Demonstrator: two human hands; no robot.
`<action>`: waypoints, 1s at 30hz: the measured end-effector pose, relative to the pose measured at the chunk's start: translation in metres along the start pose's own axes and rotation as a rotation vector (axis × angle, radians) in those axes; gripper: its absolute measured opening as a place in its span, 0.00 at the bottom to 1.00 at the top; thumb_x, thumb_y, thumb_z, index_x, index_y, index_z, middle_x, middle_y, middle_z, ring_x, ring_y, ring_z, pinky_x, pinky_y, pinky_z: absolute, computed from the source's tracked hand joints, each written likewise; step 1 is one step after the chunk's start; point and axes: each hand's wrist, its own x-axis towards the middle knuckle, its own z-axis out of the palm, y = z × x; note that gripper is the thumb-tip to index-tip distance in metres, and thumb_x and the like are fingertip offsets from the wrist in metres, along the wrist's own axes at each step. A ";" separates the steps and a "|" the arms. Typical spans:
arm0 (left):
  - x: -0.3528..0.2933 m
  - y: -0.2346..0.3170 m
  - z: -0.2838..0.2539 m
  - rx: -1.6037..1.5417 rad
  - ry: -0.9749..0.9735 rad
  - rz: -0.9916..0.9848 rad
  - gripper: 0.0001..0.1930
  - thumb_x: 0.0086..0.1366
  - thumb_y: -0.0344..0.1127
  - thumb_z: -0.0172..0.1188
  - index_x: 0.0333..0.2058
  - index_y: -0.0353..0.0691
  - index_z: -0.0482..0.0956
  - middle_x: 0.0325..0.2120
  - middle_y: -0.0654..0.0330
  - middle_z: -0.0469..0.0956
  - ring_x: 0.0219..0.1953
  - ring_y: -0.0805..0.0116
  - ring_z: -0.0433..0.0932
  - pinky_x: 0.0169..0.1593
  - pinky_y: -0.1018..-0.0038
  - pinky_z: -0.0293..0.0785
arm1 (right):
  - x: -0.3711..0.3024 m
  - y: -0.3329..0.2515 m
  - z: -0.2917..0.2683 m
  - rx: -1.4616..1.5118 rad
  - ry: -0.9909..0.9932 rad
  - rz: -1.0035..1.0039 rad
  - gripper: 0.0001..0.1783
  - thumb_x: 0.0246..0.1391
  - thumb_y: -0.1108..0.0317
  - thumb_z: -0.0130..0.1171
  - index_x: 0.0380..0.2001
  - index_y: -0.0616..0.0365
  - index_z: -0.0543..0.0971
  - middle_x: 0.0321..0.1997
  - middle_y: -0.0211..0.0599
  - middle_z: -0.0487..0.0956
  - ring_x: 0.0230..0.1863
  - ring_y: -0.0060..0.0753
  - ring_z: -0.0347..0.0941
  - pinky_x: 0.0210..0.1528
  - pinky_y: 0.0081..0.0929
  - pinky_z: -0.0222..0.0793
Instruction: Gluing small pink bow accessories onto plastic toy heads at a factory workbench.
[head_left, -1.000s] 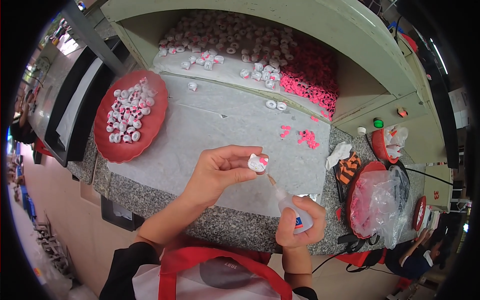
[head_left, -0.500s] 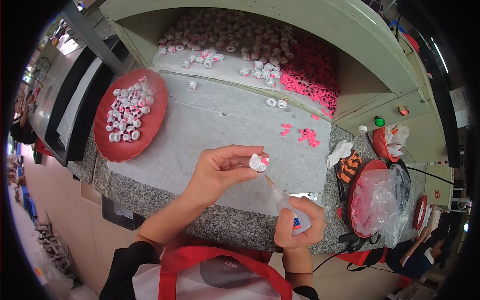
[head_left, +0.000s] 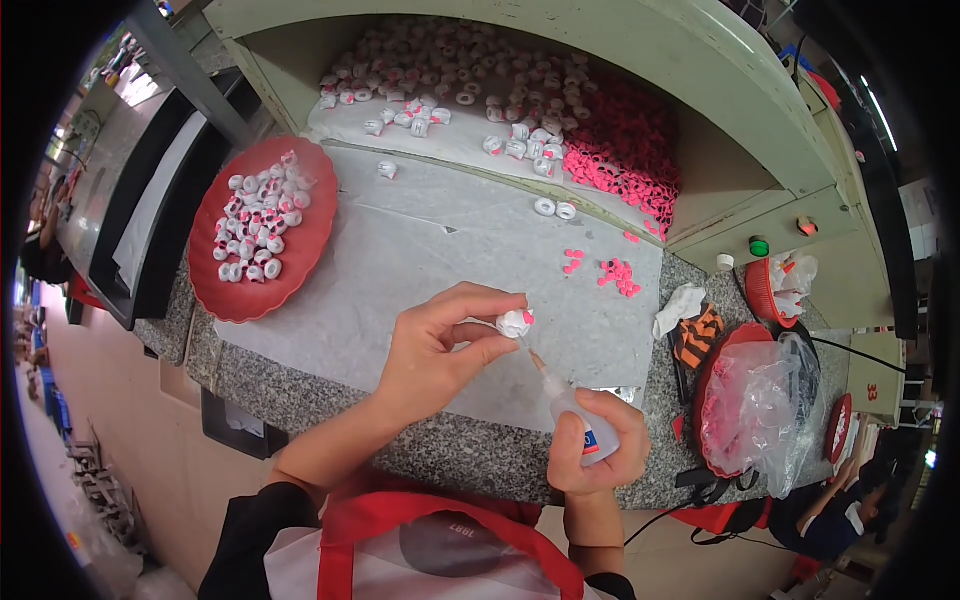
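1 white-and-pink piece [head_left: 513, 325] was pinched by the left hand [head_left: 428, 350]. The right hand [head_left: 608, 468] gripped a translucent bottle [head_left: 567, 402], its nozzle [head_left: 538, 362] near the piece.

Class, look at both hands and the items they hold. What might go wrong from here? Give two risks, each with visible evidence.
1. The squeeze bottle in the right hand points its tip up close to the left hand, so a stray squeeze might wet the fingers.
2. The small white piece is pinched only at the left fingertips, so it may slip onto the white sheet.
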 end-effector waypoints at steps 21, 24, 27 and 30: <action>0.005 -0.021 0.000 -0.173 0.068 -0.224 0.18 0.52 0.20 0.56 0.44 0.33 0.71 0.33 0.60 0.76 0.36 0.74 0.74 0.41 0.80 0.70 | 0.015 0.088 0.024 -0.421 -0.291 0.735 0.13 0.34 0.68 0.61 0.29 0.56 0.77 0.31 0.43 0.77 0.31 0.45 0.74 0.33 0.34 0.69; 0.004 -0.023 0.002 -0.146 0.074 -0.212 0.18 0.52 0.20 0.56 0.44 0.33 0.70 0.34 0.59 0.76 0.36 0.74 0.74 0.41 0.79 0.70 | 0.006 0.091 0.033 -0.616 -0.419 0.522 0.12 0.32 0.70 0.61 0.27 0.54 0.77 0.30 0.40 0.76 0.30 0.43 0.74 0.32 0.34 0.68; 0.007 -0.027 0.003 -0.133 0.130 -0.197 0.18 0.52 0.21 0.56 0.44 0.33 0.70 0.34 0.59 0.76 0.37 0.73 0.75 0.42 0.79 0.70 | 0.009 0.092 0.029 -0.733 -0.440 0.459 0.12 0.31 0.71 0.62 0.26 0.54 0.77 0.29 0.37 0.74 0.27 0.39 0.73 0.30 0.33 0.68; 0.008 -0.027 0.003 -0.131 0.142 -0.164 0.18 0.52 0.21 0.57 0.44 0.33 0.70 0.35 0.58 0.76 0.37 0.72 0.75 0.42 0.78 0.70 | 0.007 0.101 0.019 -0.738 -0.427 0.348 0.13 0.29 0.72 0.62 0.26 0.55 0.77 0.28 0.38 0.74 0.25 0.41 0.72 0.29 0.33 0.68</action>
